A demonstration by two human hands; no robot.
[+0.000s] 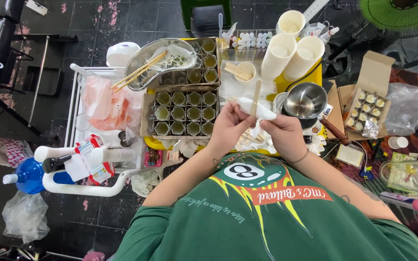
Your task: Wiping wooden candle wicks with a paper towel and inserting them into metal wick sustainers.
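My left hand (227, 126) and my right hand (285, 135) meet over the near edge of a yellow table (316, 76). Together they hold a flat wooden stick (256, 96) that stands upright, with a white tissue (262, 111) wrapped around its lower part. The left fingers pinch the tissue and stick from the left, the right fingers close on the tissue from the right. A cardboard tray of small glass jars (185, 113) filled with greenish liquid lies just left of my hands. A small steel pot (306, 100) sits just beyond my right hand.
Behind the tray are a steel bowl (147, 60) with wooden chopsticks, more jars, a cup of wooden sticks (246, 70) and stacks of white paper cups (291, 57). An open carton of small candles (366, 109) sits right. A white cart (81, 150) with bottles stands left.
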